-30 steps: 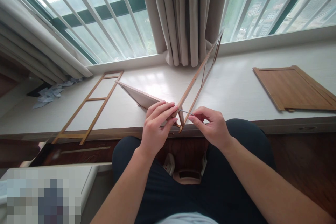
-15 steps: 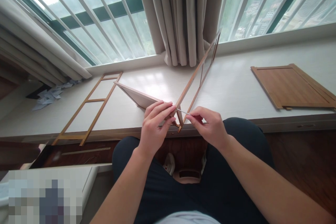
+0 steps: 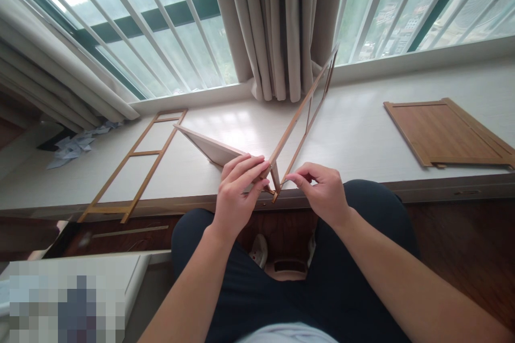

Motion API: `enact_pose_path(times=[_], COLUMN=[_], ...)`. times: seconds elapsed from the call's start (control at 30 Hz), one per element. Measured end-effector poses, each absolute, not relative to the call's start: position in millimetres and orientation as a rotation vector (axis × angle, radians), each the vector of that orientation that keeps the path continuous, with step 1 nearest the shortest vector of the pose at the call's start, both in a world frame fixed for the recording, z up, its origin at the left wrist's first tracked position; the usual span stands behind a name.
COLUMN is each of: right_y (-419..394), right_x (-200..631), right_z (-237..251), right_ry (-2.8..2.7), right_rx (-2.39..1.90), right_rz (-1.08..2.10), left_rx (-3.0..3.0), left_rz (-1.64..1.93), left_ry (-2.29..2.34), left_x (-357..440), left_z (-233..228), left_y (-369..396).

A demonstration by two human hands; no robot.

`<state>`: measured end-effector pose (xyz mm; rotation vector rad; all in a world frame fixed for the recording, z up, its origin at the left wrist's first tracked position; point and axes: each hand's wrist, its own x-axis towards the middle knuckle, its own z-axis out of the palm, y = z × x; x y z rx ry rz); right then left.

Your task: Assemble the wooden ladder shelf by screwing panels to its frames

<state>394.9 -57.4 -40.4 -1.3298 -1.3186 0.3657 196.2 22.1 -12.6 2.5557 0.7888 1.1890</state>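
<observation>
A wooden ladder-like frame [image 3: 295, 121] stands on its edge, running from my hands back toward the curtain. It meets a pale wooden panel [image 3: 213, 149] at a corner, forming a V. My left hand [image 3: 237, 187] is closed around that corner, fingers over the top and thumb below. At the frame's near end, my right hand [image 3: 322, 187] pinches a thin metal hex key [image 3: 284, 182], mostly hidden by the fingers. A small fitting shows at the frame's top edge, beside my left fingertips.
Another ladder-like wooden frame [image 3: 139, 166] lies at the left, its end overhanging the white ledge [image 3: 350, 118]. A brown wooden panel [image 3: 450, 131] lies on the right. Crumpled paper [image 3: 74, 147] sits at the far left. Curtains [image 3: 273, 27] hang behind, before barred windows.
The hex key has come away from the fitting at the frame's top edge and now points lower, near the right-hand fingertips. My left hand and the wooden parts have stayed put.
</observation>
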Motion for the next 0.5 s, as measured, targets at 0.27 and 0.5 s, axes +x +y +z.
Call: enact_pose_path(times=[0.27, 0.5], right_y=[-59.1, -58.9], right_x=[393.0, 393.0], right_z=[-43.4, -43.5], right_ry=[-1.284, -1.303], right_rx=[-1.271, -1.224], right_rz=[0.355, 0.32], left_rx=[2.554, 2.555], left_rz=[1.198, 1.195], left_ry=[0.794, 0.796], left_x=[196.9, 196.7], left_z=[-12.3, -13.0], left_y=[21.6, 21.6])
